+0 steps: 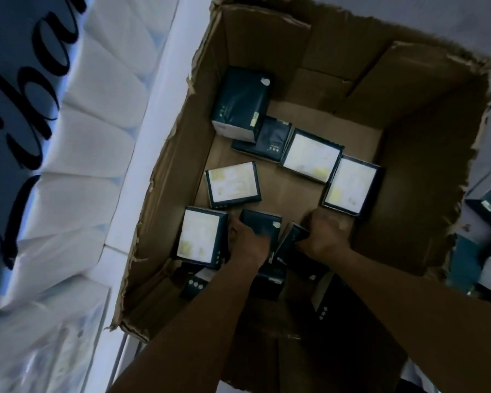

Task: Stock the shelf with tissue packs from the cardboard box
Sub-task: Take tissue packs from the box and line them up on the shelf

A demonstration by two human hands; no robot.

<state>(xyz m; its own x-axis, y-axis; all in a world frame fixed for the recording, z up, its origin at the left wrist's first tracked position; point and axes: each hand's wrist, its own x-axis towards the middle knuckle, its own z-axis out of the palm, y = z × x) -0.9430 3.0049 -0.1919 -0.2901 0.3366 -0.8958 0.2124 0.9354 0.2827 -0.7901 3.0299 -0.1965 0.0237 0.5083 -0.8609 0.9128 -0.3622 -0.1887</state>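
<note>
Both hands are deep in the big torn-edged brown cardboard box [408, 165], which sits just beside a white shelf edge [142, 154]. Left hand [245, 241] has its grip curled round a dark navy tissue pack [262, 226]. Right hand [325, 236] pinches a second dark pack standing on edge [291, 239]; fingertips hidden, so how firm the hold is, can't tell.

About ten more dark-and-white tissue packs lie loose on the box floor; one white-faced pack [201, 236] touches the left hand's pack.

Risks, judged:
- one pack per hand, held from above; slick wrap could slip on the lift
- tilted right pack could snag the dark packs under the forearms [270, 276]
- ragged box rim could catch the wrists
- dim light in the box, easy to misgrab

White bagged rolls [97, 95] fill the shelf at left.
</note>
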